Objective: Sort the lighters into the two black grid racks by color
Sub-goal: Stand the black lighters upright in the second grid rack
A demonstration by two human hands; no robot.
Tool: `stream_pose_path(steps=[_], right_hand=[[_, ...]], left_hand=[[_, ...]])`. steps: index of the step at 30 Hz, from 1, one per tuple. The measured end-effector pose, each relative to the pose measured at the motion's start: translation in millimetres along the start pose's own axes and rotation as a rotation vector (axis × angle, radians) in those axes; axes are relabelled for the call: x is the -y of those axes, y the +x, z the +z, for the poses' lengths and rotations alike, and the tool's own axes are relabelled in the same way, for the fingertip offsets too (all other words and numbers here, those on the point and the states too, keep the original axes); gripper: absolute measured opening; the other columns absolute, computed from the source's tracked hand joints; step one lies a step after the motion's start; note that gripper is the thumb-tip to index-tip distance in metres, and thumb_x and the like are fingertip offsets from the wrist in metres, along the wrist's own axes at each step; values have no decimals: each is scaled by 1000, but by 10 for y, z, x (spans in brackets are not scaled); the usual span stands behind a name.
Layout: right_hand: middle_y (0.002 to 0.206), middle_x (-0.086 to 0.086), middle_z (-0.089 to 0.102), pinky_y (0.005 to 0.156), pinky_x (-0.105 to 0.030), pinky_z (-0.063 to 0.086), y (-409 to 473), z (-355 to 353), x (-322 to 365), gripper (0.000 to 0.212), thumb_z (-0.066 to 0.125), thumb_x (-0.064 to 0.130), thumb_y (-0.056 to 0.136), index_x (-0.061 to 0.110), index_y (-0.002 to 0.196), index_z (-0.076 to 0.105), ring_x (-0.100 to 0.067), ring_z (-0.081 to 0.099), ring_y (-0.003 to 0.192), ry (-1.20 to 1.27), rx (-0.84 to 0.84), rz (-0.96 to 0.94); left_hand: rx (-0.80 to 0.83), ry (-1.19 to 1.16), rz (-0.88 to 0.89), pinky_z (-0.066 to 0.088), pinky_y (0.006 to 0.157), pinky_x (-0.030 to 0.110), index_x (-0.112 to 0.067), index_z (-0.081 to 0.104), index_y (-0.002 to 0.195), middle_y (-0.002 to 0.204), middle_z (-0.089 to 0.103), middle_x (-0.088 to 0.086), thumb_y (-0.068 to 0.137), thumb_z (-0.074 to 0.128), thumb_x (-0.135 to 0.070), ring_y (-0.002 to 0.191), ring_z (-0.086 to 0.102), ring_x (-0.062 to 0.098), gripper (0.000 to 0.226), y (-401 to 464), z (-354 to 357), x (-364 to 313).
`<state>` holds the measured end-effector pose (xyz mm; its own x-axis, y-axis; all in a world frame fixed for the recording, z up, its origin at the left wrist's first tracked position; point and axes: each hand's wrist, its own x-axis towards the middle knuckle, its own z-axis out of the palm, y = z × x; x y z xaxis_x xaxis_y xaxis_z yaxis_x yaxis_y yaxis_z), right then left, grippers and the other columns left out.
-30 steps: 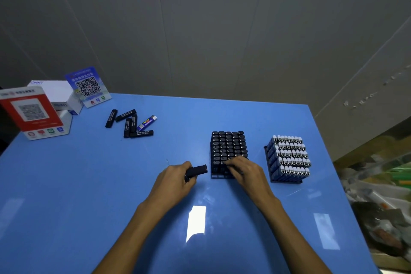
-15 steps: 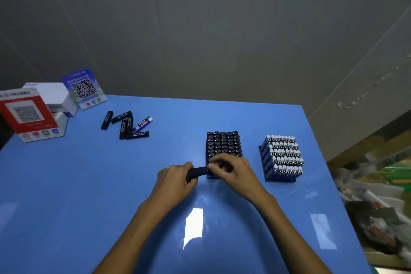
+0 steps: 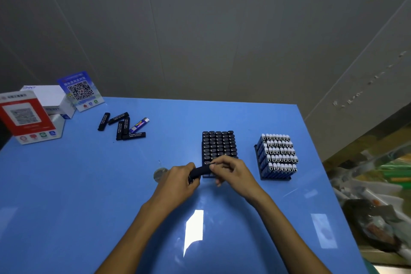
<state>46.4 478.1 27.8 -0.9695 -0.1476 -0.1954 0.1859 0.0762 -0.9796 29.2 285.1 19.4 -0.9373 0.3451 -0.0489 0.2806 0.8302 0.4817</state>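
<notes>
A black lighter [image 3: 199,171] lies between both hands, just in front of the rack of black lighters [image 3: 218,145]. My left hand [image 3: 178,182] grips its left end. My right hand [image 3: 233,172] pinches its right end with thumb and forefinger, right at the rack's near edge. To the right stands a second rack of blue lighters with white caps [image 3: 277,156]. Several loose black lighters [image 3: 121,125] and one blue lighter [image 3: 139,125] lie at the table's far left.
Red QR stand [image 3: 24,115], white box [image 3: 52,99] and blue QR stand [image 3: 80,91] sit at the far left corner of the blue table [image 3: 89,196]. A small clear round thing [image 3: 159,173] lies by my left hand. Clutter lies beyond the right edge.
My right hand left the black rack's near rows and came to the lighter held by my left hand. It now pinches the lighter's right end.
</notes>
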Motion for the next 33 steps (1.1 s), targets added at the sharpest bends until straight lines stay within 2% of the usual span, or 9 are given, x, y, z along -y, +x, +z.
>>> stream_pose_path(steps=[3, 7, 11, 14, 20, 24, 27, 30, 33], right_hand=[[64, -5, 57, 59, -30, 48, -22, -129, 13, 5, 58, 6, 95, 3, 93, 60, -18, 54, 53, 25, -94, -2], [62, -12, 45, 54, -26, 47, -33, -336, -23, 10, 58, 7, 94, 12, 94, 66, -20, 48, 52, -175, -184, -79], [59, -3, 53, 60, -26, 50, -39, -448, -121, 9, 67, 16, 90, 22, 95, 71, -17, 57, 52, -286, -168, -87], [59, 5, 55, 68, -32, 55, -27, -447, -162, 14, 74, 13, 83, 17, 96, 71, -13, 61, 54, -285, -157, -65], [54, 3, 62, 61, -23, 54, 25, -404, -182, 16, 80, 8, 75, 8, 87, 69, -12, 60, 48, -347, -209, -114], [57, 5, 61, 60, -28, 53, 92, -411, -262, 16, 82, 14, 72, 17, 85, 73, -7, 54, 50, -439, -221, -175], [65, 2, 65, 63, -32, 54, 135, -429, -339, 19, 83, 18, 72, 13, 89, 75, -11, 57, 56, -526, -226, -223], [67, 7, 66, 66, -33, 55, 158, -429, -375, 21, 80, 18, 76, 10, 95, 75, -8, 59, 57, -553, -231, -219], [72, 18, 62, 67, -27, 53, 177, -433, -389, 21, 79, 18, 78, 10, 97, 75, -1, 58, 63, -588, -214, -242]], left_hand=[[1, -32, -17, 46, 60, 33, -16, 51, 80, 53, 42, -10, 90, 57, -28, 54, 47, 16, 17, -14, 3, 39], [-6, -54, -37, 42, 56, 32, -13, 47, 76, 52, 41, -10, 90, 58, -26, 49, 44, 12, 22, -45, 14, 101], [-13, -39, -51, 33, 50, 26, -11, 49, 76, 50, 41, -8, 91, 58, -26, 49, 43, 12, 23, -63, 23, 105], [-19, -39, -56, 27, 50, 20, -13, 48, 75, 50, 41, -8, 91, 58, -27, 49, 43, 13, 23, -69, 24, 105], [-27, -42, -71, 23, 57, 10, -15, 48, 74, 51, 42, -7, 91, 58, -27, 56, 52, 24, 23, -91, 14, 104], [-36, -49, -79, 28, 53, 16, -12, 53, 80, 57, 43, -6, 92, 57, -29, 61, 49, 22, 22, -113, 24, 134], [-38, -47, -87, 39, 57, 28, -12, 53, 81, 60, 43, -6, 93, 56, -30, 66, 46, 20, 22, -123, 24, 153], [-45, -41, -89, 37, 58, 27, -13, 54, 82, 61, 43, -7, 93, 56, -31, 68, 45, 19, 21, -124, 28, 178], [-45, -47, -98, 41, 59, 28, -13, 55, 84, 62, 45, -5, 93, 56, -32, 70, 46, 18, 21, -122, 29, 201]])
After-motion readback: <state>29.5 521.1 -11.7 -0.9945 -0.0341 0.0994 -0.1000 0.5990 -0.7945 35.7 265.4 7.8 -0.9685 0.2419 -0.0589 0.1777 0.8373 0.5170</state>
